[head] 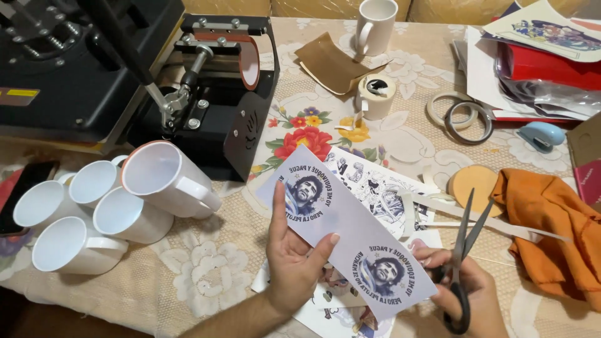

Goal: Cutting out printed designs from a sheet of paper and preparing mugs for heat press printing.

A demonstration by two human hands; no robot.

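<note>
White mugs (106, 206) are seen heaped at 9 o'clock beside a black mug press (216, 94), on a surface (206, 281) under a floral lace cloth. At centre, a printed paper strip (347, 231) w/ two round portrait designs is held off the surface by the left hand (294, 256), its fingers (278, 209) clamped on the near edge. At 4 o'clock, black scissors (462, 263) are gripped by the right hand (469, 291), blades parted, tips up, just beside the strip. A clean cut is judged to need the strip kept taut & blades kept clear of both designs. An orange cloth (551, 231) lies at 3 o'clock.
</note>
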